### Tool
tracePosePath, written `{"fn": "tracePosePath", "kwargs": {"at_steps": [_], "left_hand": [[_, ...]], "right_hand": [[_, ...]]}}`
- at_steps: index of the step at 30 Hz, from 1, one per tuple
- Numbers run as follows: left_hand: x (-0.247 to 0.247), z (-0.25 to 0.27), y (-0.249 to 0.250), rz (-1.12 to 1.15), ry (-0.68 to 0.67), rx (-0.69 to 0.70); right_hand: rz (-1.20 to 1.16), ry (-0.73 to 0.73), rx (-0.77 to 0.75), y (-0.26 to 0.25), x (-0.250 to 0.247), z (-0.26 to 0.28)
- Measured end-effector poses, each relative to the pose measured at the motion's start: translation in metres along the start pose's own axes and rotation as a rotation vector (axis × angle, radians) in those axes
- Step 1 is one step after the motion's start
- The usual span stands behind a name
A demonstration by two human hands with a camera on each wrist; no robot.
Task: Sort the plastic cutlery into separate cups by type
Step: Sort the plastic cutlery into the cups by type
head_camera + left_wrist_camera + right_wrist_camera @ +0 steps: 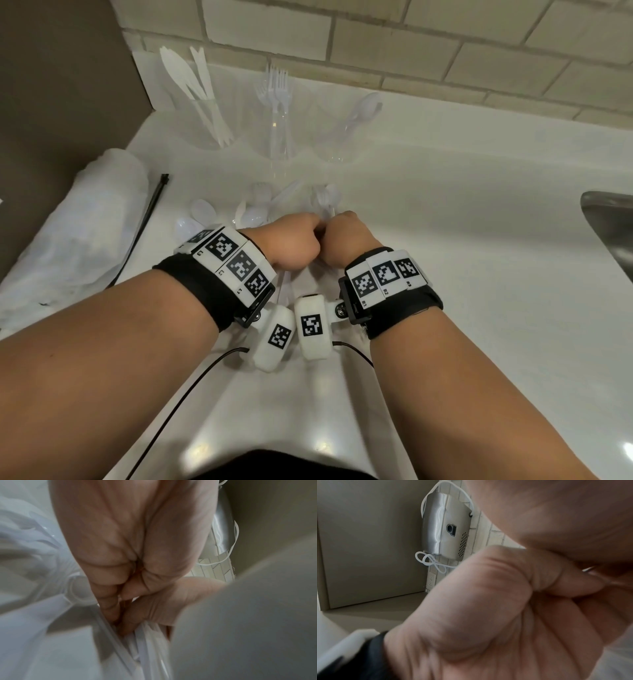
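Three clear cups stand at the back: one with knives (205, 126), one with forks (277, 137), one with spoons (339, 140). Loose white spoons (253, 212) lie on the counter just beyond my hands. My left hand (291, 240) and right hand (346, 236) meet knuckle to knuckle, both with fingers curled. In the left wrist view my left hand (116, 615) grips a bundle of white cutlery handles (145, 649), with the right hand (171, 599) against it. My right hand (573, 585) pinches a thin white piece (589, 569) of that cutlery. Its type is hidden.
A crumpled clear plastic bag (68, 240) and a black zip tie (150, 212) lie at the left. A steel sink (613, 233) sits at the right edge. A tiled wall (445, 51) backs the white counter (462, 222). A metal wall unit (447, 528) hangs above.
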State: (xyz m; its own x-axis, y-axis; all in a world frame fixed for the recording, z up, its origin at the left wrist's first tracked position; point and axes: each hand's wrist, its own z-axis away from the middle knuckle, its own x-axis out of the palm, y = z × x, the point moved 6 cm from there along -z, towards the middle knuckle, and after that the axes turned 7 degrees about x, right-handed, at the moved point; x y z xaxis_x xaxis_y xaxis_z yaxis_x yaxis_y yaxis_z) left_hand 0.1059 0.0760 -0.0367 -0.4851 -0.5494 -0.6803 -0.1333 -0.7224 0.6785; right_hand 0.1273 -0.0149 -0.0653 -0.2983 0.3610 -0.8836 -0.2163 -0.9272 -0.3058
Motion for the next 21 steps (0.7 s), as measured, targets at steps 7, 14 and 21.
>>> {"fn": "tracePosePath", "kwargs": {"at_steps": [7, 14, 21], "left_hand": [[0.0, 0.001, -0.003, 0.075, 0.007, -0.016], [0.001, 0.002, -0.004, 0.199, 0.031, -0.017], [0.002, 0.001, -0.008, 0.361, 0.033, -0.048]], "right_hand": [[0.093, 0.006, 0.027, -0.008, -0.004, -0.002], [0.109, 0.038, 0.002, -0.013, -0.014, 0.0], [0.134, 0.109, -0.004, -0.014, -0.019, 0.003]]}}
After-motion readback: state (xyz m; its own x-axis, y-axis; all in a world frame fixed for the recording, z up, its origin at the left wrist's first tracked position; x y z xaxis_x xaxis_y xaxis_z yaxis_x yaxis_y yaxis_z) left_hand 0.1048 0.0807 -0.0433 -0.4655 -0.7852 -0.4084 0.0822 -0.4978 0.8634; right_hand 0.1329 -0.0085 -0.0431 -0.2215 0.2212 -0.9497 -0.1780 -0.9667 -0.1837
